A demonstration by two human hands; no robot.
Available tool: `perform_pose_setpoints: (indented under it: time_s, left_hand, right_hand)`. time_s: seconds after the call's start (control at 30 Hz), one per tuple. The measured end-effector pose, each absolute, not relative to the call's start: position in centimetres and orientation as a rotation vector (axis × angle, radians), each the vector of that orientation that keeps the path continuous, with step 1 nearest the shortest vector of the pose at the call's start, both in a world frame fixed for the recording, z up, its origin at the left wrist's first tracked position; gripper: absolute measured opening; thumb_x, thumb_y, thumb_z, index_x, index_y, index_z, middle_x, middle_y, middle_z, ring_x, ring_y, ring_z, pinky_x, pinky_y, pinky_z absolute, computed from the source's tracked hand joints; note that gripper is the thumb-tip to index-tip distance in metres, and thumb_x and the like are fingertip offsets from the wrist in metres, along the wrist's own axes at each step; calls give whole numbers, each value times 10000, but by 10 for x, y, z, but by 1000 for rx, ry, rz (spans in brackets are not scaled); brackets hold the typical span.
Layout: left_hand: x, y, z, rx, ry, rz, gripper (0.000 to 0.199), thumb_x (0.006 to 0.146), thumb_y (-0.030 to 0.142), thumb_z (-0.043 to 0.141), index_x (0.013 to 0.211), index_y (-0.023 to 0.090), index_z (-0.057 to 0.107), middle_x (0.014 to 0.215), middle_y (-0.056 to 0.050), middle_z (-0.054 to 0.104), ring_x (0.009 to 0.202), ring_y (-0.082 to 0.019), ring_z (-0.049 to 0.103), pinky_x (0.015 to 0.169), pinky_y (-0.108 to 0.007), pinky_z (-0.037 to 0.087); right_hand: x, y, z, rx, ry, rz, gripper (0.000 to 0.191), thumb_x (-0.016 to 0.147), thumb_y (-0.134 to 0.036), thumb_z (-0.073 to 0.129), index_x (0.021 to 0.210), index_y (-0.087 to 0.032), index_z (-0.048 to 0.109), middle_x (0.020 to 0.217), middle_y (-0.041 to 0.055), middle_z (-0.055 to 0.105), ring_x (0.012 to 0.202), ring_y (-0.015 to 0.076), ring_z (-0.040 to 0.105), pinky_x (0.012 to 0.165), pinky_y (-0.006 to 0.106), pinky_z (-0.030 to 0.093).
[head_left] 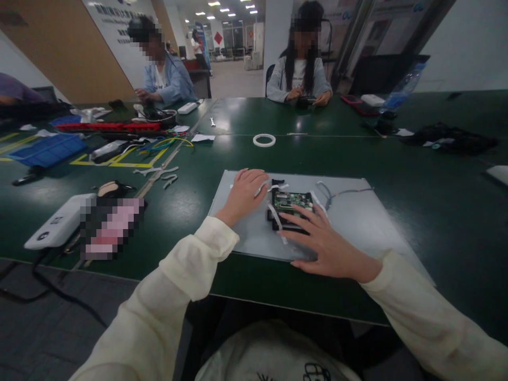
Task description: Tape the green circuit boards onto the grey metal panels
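Head camera view shows a green circuit board set in a black housing, which lies on a grey panel near the front edge of the green desk. The right hand is over the near side of the housing; its fingers are spread apart and not closed on anything. The left hand is beside the housing, with its fingers bent close to a white strip; I cannot tell whether this grip is together on the strip or only near it. Another white strip runs along the left side of the housing. A grey cable lies to the right, and a white tape roll rests farther away on the desk. In my judgement, the step in hand is arranging the strips around the board; the next move probably calls for light fingertips and a steady housing.
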State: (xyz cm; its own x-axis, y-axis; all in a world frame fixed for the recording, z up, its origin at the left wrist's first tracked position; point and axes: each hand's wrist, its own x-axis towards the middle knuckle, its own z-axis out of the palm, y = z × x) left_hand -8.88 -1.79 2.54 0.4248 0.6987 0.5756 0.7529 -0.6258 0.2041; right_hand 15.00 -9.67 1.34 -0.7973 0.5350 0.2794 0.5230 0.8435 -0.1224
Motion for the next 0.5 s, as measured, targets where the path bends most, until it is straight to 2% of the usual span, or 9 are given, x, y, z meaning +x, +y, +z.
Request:
perform_pose_setpoints:
  time_s: [0.17, 0.5]
  left_hand:
    - [-96, -11, 22, -2464, -1434, -977, 228, 937, 230, 378, 1028, 207, 586, 1124, -51, 644, 1144, -178, 533, 1074, -389, 264]
    - [-101, -9, 19, -2416, -1539, -964, 192, 919, 224, 406, 998, 210, 581, 1086, -36, 644, 1084, -187, 546, 1059, -396, 278]
  right_hand:
    - [152, -97, 11, -847, -2688, 59, 524, 770, -503, 613, 1249, -297, 566, 1453, 59, 350, 1365, 336, 206, 1057, 637, 111]
    - [165, -95, 4, -1031, -2619, 64, 463, 774, -502, 609, 1195, -308, 599, 1404, 55, 420, 1341, 333, 272, 1042, 632, 185]
